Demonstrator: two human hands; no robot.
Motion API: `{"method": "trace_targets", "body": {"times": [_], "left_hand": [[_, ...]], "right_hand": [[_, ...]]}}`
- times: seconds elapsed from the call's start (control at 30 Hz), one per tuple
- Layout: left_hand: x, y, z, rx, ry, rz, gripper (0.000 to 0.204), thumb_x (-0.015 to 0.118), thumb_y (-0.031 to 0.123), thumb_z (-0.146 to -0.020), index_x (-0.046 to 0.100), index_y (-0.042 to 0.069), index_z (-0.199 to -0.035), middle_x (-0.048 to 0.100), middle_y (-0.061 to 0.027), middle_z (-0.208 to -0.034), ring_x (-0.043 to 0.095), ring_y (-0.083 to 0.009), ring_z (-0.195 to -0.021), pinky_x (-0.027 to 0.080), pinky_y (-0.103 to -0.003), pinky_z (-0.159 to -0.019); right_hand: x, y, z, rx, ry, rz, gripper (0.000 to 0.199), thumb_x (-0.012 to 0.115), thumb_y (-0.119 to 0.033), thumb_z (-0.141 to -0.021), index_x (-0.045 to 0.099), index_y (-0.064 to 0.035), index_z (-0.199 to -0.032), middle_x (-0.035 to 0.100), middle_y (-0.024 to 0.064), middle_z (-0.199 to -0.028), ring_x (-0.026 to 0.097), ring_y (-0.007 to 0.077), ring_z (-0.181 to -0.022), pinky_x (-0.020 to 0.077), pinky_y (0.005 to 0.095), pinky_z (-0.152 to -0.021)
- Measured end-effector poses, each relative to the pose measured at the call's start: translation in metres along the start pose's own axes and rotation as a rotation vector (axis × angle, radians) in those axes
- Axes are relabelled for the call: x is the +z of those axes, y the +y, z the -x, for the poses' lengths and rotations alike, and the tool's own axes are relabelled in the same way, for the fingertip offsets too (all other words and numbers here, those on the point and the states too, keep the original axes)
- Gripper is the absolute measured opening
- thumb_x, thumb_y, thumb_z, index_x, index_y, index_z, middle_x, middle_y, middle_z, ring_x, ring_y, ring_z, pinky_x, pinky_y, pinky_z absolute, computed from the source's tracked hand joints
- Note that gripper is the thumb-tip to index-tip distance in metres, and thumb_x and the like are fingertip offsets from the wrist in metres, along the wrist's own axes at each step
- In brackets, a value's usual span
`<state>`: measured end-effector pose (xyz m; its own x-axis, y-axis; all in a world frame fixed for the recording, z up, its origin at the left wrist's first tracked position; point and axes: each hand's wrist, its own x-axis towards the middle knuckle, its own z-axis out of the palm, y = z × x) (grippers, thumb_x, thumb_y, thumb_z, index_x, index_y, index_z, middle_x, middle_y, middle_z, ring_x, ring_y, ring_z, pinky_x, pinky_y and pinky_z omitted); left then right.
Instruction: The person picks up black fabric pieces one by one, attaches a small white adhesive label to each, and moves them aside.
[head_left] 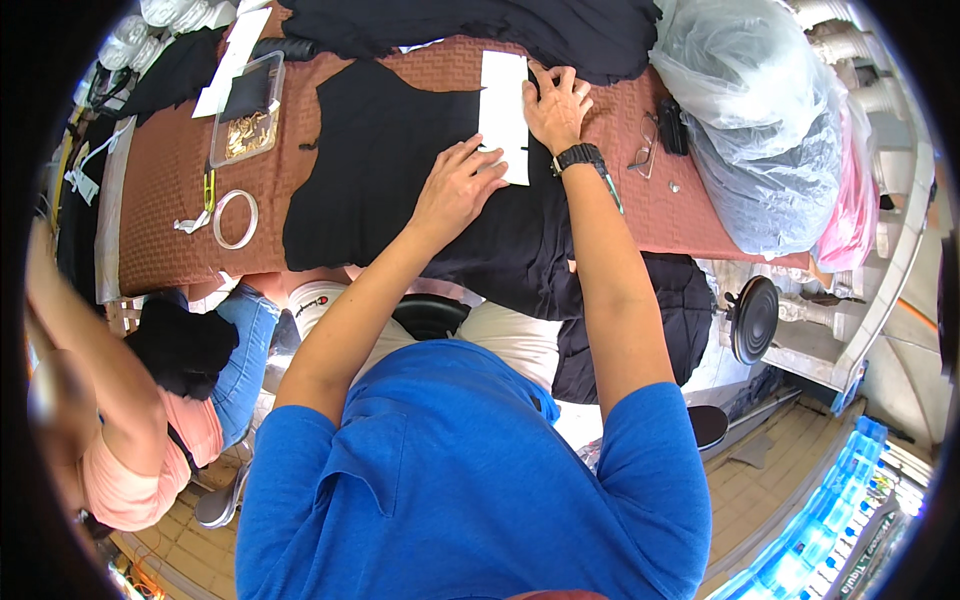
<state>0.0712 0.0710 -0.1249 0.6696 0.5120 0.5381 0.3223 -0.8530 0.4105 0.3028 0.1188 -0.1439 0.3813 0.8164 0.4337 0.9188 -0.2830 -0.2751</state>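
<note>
While our left hand (460, 190) and right hand (557, 108) rest unclenched, apart, the white strip (504, 105) lies at twelve o'clock on soft-looking black fabric (395, 160). We judge it light, stiffish, best pinned by its edges.

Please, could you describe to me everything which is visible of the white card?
The white card is a plain, narrow rectangle, apparently stiff paper. A small dark mark or notch, I cannot tell which, shows at its right edge toward the near end. It lies flat, lengthwise away from the person, mostly on the black cloth, its far end reaching past it over the brown cover. The left hand's fingertips rest on its near part; the right hand is at its right edge.
</note>
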Motion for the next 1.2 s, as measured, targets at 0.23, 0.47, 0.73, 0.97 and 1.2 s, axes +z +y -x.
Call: {"method": "trace_targets", "body": {"times": [0.23, 0.47, 0.73, 0.97, 1.2], "left_hand": [[0.0, 0.001, 0.0, 0.006, 0.005, -0.005, 0.023, 0.072, 0.02, -0.092, 0.074, 0.011, -0.113, 0.068, -0.003, -0.126, 0.055, -0.0291, -0.132, 0.045, -0.045, -0.106], [-0.001, 0.002, 0.0, 0.0, -0.01, -0.007, 0.024, 0.072, 0.022, -0.092, 0.074, 0.009, -0.113, 0.068, -0.0031, -0.126, 0.053, -0.0287, -0.133, 0.044, -0.046, -0.107], [-0.001, 0.002, 0.001, -0.013, -0.019, 0.003, 0.024, 0.073, 0.021, -0.091, 0.073, 0.01, -0.112, 0.067, -0.0025, -0.126, 0.053, -0.0285, -0.133, 0.042, -0.046, -0.107], [-0.003, 0.003, -0.001, -0.009, -0.02, 0.008, 0.024, 0.074, 0.02, -0.09, 0.073, 0.01, -0.112, 0.067, -0.0023, -0.124, 0.053, -0.0288, -0.132, 0.042, -0.045, -0.106], [-0.005, 0.005, -0.002, -0.019, -0.045, -0.007, 0.025, 0.074, 0.018, -0.089, 0.072, 0.011, -0.113, 0.064, -0.0006, -0.126, 0.053, -0.0276, -0.132, 0.041, -0.043, -0.105]], "right_hand": [[-0.002, -0.002, -0.002, 0.034, -0.01, -0.014, 0.039, 0.06, -0.037, -0.093, 0.069, -0.0272, -0.129, 0.051, 0.0064, -0.126, 0.044, 0.0375, -0.115, 0.0361, 0.056, -0.099], [0.0, 0.0, -0.004, 0.048, -0.035, -0.013, 0.039, 0.062, -0.039, -0.092, 0.069, -0.0286, -0.129, 0.05, 0.0065, -0.128, 0.043, 0.0378, -0.117, 0.0351, 0.0564, -0.101], [-0.019, 0.007, -0.022, 0.099, -0.304, -0.065, 0.048, 0.065, -0.049, -0.09, 0.064, -0.034, -0.136, 0.047, 0.0088, -0.144, 0.04, 0.0413, -0.131, 0.0311, 0.0578, -0.111], [-0.03, 0.01, -0.036, 0.122, -0.47, -0.052, 0.056, 0.067, -0.055, -0.089, 0.058, -0.0359, -0.141, 0.043, 0.0098, -0.15, 0.036, 0.0416, -0.139, 0.0296, 0.0581, -0.114], [-0.027, 0.016, -0.042, 0.104, -0.51, -0.058, 0.059, 0.069, -0.056, -0.088, 0.057, -0.0361, -0.142, 0.043, 0.0098, -0.153, 0.036, 0.0417, -0.14, 0.032, 0.0594, -0.112]]}}
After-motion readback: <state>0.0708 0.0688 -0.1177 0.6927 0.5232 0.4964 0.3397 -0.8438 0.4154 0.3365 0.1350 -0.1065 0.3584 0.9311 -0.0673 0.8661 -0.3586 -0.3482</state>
